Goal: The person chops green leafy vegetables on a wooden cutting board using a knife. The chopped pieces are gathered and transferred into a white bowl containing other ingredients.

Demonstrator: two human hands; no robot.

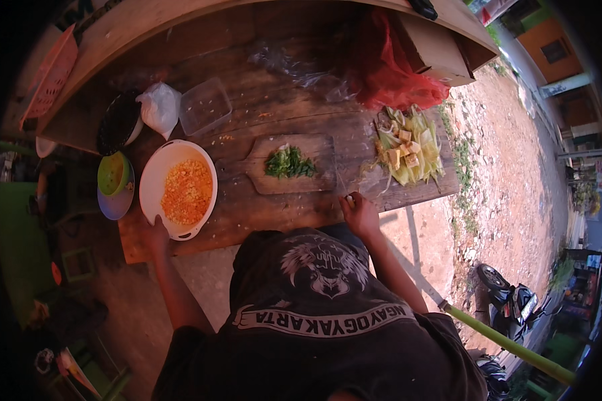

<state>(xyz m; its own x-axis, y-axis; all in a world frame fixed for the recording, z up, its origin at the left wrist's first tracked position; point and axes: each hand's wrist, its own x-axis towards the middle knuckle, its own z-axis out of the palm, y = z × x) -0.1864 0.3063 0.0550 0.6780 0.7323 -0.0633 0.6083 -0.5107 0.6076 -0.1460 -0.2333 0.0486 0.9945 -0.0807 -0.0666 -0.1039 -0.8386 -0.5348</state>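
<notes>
My left hand [155, 234] grips the near left rim of a white plastic basin [149, 193], which holds orange and yellow chopped bits. In my right hand [359, 215] is the handle of a knife [342, 179]; its thin blade points away from me, beside the right end of a wooden cutting board [261, 183]. Chopped green leaves [290, 163] lie heaped on the board. Farther right, corn husks [426, 150] are piled on the table, with several pale yellow chunks [409, 150] on top.
The wooden table [241, 220] also bears a clear plastic container [205, 108], a tied white plastic bag [160, 108], a black basket [118, 123], a green bowl [113, 173] and a red plastic bag [396, 80]. A cardboard box [439, 50] stands at the back right under a wooden shelf edge.
</notes>
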